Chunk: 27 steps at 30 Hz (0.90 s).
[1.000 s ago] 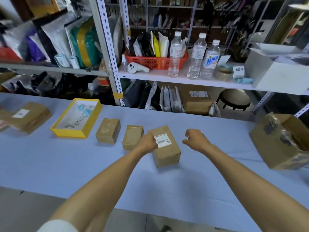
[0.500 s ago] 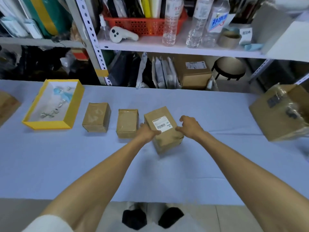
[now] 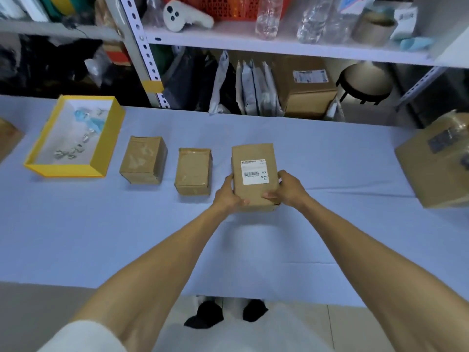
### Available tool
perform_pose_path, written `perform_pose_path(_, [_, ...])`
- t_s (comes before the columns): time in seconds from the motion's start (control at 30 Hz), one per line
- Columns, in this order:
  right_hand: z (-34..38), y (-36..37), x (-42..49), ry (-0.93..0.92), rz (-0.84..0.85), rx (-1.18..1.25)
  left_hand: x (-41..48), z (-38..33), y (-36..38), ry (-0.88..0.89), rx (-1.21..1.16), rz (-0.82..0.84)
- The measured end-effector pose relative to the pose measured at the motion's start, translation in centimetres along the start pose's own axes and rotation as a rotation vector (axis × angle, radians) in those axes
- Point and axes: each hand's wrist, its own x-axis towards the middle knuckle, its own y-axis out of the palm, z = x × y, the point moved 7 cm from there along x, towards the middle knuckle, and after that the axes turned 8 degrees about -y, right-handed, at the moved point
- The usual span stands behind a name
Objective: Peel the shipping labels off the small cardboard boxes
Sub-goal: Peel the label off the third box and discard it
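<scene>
On the blue table: a person at the near edge stretches both bare forearms over the cloth to one small cardboard box.
Box position: right of centre, last in a row of three brown boxes, broad face turned up to the camera. Whether its base rests fully on the cloth cannot be told.
Shipping label: white with a barcode and black print, lying flat on the box's upper face, close to its right edge.
Left hand: grasps the box's left side, fingers curled round the edge. The thumb tip is laid on the top face at the near left corner, apart from the label.
Right hand: grasps the right side, fingers wrapped round the edge, thumb pressed on the top face just below the label.
Neighbouring boxes: a middle box stands just left of the held one and a wider box beyond it. They are apart from each other, and their brown tops show tape.
Yellow tray: far left on the cloth, holding pale blue and whitish scraps.
Large carton: at the table's right edge, glossy with clear tape.
Shelf: behind the table, carrying clear bottles and a white controller. Beneath it are a labelled brown carton, grey mailer bags and a round stool.
</scene>
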Motion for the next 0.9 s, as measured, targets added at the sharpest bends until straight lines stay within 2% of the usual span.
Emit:
perform_pose_path(0.17, [0.6,0.7,0.1,0.008,-0.086,0.200,-0.4,-1.9,-1.8,0.171,0.090,-0.074])
perform_pose_path(0.43, [1.3,1.8,0.4,-0.056,-0.147,0.153,0.1,-1.7,-2.1,0.253,0.034,-0.141])
perform_pose_path(0.9, [1.2,1.5,1.0,-0.053,-0.090,0.123,0.8,-1.6,-2.4,0.288,0.083,-0.158])
